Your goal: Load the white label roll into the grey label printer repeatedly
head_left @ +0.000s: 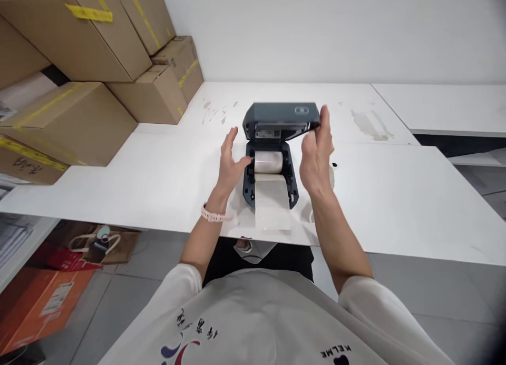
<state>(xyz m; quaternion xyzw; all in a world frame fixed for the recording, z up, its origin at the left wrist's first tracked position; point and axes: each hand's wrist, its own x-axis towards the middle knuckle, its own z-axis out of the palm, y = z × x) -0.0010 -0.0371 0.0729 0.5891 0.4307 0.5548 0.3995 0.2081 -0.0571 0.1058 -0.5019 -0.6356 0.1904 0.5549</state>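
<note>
A dark grey label printer (293, 183) stands on the white table with its lid (276, 113) tilted partway up. Inside sits a roll of white labels (269, 162), and a strip of label paper (272, 204) runs out over the front, hanging toward the table's near edge. My right hand (317, 157) is at the right edge of the lid, fingers along its side, gripping it. My left hand (231, 167) is beside the printer's left side, open, fingers apart, its thumb tip close to the roll's left end. The thumb covers part of the printer's edge.
Cardboard boxes (98, 104) with yellow tape are stacked at the table's left. A white wall (316, 33) rises behind. Below on the left are an orange box (43, 307) and a paper bag (122, 246). A small black object (334, 165) lies right of my right hand.
</note>
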